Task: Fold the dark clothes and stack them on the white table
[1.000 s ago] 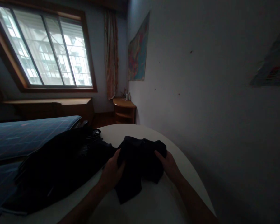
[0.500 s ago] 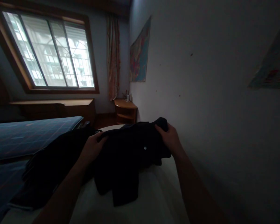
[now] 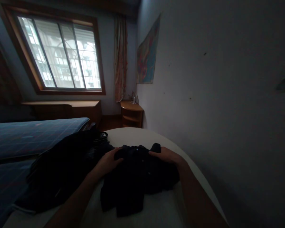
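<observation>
A left hand [image 3: 108,162] and right hand [image 3: 165,155] grip a dark, buttoned cloth garment [image 3: 128,180] atop a round, whitish table [image 3: 130,134]. A black fabric heap [image 3: 64,164] lies alongside.

The left hand [image 3: 108,162] and right hand [image 3: 167,155] are showing bare skin, and the left forearm [image 3: 74,194] and right forearm [image 3: 197,193] are widening from narrower wrists [image 3: 181,162].

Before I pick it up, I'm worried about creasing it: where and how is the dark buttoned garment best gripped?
Probably pinched near both ends of its far edge, one hand from each side. The dark buttoned garment lies on the round table with its buttons facing up; the left hand and right hand touch it near those ends, so the loose near part could hang with less bunching.
</observation>
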Available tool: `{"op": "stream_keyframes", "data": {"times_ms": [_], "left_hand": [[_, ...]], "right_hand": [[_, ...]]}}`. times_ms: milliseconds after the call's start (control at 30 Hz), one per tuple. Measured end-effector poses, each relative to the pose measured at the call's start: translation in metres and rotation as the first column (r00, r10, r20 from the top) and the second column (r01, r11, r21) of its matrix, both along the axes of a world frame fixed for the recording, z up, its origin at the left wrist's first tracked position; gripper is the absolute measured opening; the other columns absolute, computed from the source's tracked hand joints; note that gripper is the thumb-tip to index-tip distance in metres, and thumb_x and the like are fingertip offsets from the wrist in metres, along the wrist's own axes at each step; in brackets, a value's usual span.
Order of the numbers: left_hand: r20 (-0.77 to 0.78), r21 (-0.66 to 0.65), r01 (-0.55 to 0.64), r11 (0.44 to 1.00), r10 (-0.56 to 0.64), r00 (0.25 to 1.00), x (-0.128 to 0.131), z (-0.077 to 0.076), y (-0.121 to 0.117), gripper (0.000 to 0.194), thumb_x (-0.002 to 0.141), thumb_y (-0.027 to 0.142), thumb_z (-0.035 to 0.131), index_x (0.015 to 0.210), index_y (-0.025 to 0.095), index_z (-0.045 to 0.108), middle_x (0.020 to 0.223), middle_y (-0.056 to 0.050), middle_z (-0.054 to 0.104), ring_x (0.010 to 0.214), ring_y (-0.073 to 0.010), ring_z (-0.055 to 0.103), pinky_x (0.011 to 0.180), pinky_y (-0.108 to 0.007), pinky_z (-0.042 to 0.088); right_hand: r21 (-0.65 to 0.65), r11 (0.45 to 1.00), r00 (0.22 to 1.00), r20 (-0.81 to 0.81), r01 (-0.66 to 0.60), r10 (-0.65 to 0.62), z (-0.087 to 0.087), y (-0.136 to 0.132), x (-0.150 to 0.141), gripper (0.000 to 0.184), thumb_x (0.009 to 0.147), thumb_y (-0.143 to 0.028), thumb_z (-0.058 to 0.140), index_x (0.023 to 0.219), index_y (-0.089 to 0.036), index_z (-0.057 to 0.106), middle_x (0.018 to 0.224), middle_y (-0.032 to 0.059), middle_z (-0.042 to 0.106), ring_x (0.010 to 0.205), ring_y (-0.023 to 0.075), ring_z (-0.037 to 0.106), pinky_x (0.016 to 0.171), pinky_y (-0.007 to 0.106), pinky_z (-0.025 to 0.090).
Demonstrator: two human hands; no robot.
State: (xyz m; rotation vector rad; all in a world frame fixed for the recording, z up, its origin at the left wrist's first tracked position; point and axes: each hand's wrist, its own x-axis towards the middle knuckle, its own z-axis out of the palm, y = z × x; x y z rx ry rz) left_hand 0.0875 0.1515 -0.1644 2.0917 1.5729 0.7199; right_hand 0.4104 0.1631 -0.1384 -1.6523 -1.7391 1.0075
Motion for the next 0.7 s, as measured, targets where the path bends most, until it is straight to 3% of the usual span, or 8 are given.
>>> {"op": "stream_keyframes", "data": {"times_ms": [100, 167, 233, 300, 400, 500, 567, 700], "left_hand": [[0.007, -0.001, 0.113, 0.994, -0.113, 0.994, -0.002, -0.002, 0.003, 0.045, 0.078, 0.023, 0.057, 0.121, 0.019, 0.067, 0.121, -0.008, 0.07, 0.111, -0.0247, 0.066, 0.101, -0.035, 0.047], [0.052, 0.059, 0.11, 0.992, -0.113, 0.992, -0.006, 0.003, 0.007, 0.035, 0.083, 0.023, 0.05, 0.111, 0.02, 0.071, 0.116, -0.006, 0.073, 0.11, -0.0228, 0.066, 0.103, -0.035, 0.046], [0.129, 0.191, 0.003, 0.982, -0.028, 0.991, -0.01, 0.01, 0.013, 0.037, 0.089, 0.027, 0.042, 0.112, 0.021, 0.07, 0.118, -0.005, 0.072, 0.113, -0.0214, 0.064, 0.107, -0.037, 0.043], [0.189, 0.321, -0.121, 0.939, 0.061, 0.98, -0.013, 0.014, 0.02, 0.043, 0.092, 0.032, 0.038, 0.124, 0.018, 0.064, 0.129, -0.007, 0.066, 0.122, -0.0216, 0.059, 0.111, -0.038, 0.039], [0.16, 0.388, -0.209, 0.898, 0.158, 0.974, -0.014, 0.012, 0.026, 0.054, 0.09, 0.034, 0.044, 0.138, 0.01, 0.051, 0.145, -0.015, 0.051, 0.135, -0.0252, 0.047, 0.116, -0.041, 0.032], [0.052, 0.405, -0.223, 0.887, 0.222, 0.974, -0.01, 0.005, 0.023, 0.061, 0.087, 0.039, 0.055, 0.142, 0.013, 0.046, 0.152, -0.017, 0.04, 0.14, -0.0295, 0.038, 0.116, -0.046, 0.031], [-0.056, 0.367, -0.185, 0.912, 0.22, 0.974, -0.006, 0.001, 0.016, 0.066, 0.084, 0.044, 0.06, 0.142, 0.015, 0.047, 0.152, -0.018, 0.039, 0.139, -0.0332, 0.038, 0.113, -0.048, 0.033], [-0.231, 0.101, -0.105, 0.989, 0.126, 0.965, -0.001, -0.002, 0.001, 0.084, 0.068, 0.05, 0.074, 0.142, 0.019, 0.049, 0.141, -0.02, 0.052, 0.125, -0.0382, 0.054, 0.101, -0.048, 0.045]], "right_hand": [[-0.063, 0.985, 0.987, -0.019, -0.159, 0.159, 0.0, 0.0, -0.008, 0.038, 0.058, -0.047, 0.084, 0.08, -0.017, 0.076, 0.077, 0.0067, 0.076, 0.072, 0.0254, 0.07, 0.065, 0.033, 0.053], [-0.023, 0.977, 0.977, -0.019, -0.214, 0.213, 0.001, 0.003, -0.011, 0.029, 0.062, -0.038, 0.081, 0.082, -0.017, 0.075, 0.078, 0.005, 0.076, 0.074, 0.0246, 0.07, 0.067, 0.033, 0.054], [0.141, 0.983, 0.993, -0.013, -0.118, 0.121, 0.002, 0.01, -0.013, 0.025, 0.07, -0.036, 0.073, 0.085, -0.016, 0.074, 0.085, 0.0064, 0.076, 0.081, 0.0261, 0.07, 0.075, 0.036, 0.054], [0.344, 0.935, 0.996, -0.031, 0.088, -0.083, 0.002, 0.018, -0.016, 0.028, 0.078, -0.037, 0.066, 0.095, -0.016, 0.073, 0.097, 0.0095, 0.075, 0.096, 0.0282, 0.069, 0.087, 0.04, 0.051], [0.443, 0.864, 0.966, -0.018, 0.24, -0.259, -0.005, 0.026, -0.022, 0.043, 0.081, -0.04, 0.064, 0.118, -0.016, 0.064, 0.116, 0.0142, 0.07, 0.112, 0.0289, 0.063, 0.098, 0.042, 0.046], [0.365, 0.91, 0.966, 0.083, 0.199, -0.244, -0.017, 0.027, -0.026, 0.072, 0.077, -0.044, 0.07, 0.139, -0.014, 0.047, 0.135, 0.0188, 0.058, 0.124, 0.0296, 0.056, 0.105, 0.043, 0.042], [0.249, 0.952, 0.962, 0.159, 0.177, -0.221, -0.022, 0.024, -0.023, 0.088, 0.073, -0.048, 0.074, 0.144, -0.012, 0.039, 0.141, 0.0219, 0.052, 0.127, 0.0324, 0.053, 0.106, 0.045, 0.04], [0.037, 0.996, 0.98, 0.18, 0.076, -0.082, -0.02, 0.014, -0.008, 0.093, 0.058, -0.055, 0.084, 0.133, -0.012, 0.051, 0.13, 0.022, 0.061, 0.116, 0.0365, 0.06, 0.1, 0.048, 0.046]]}}
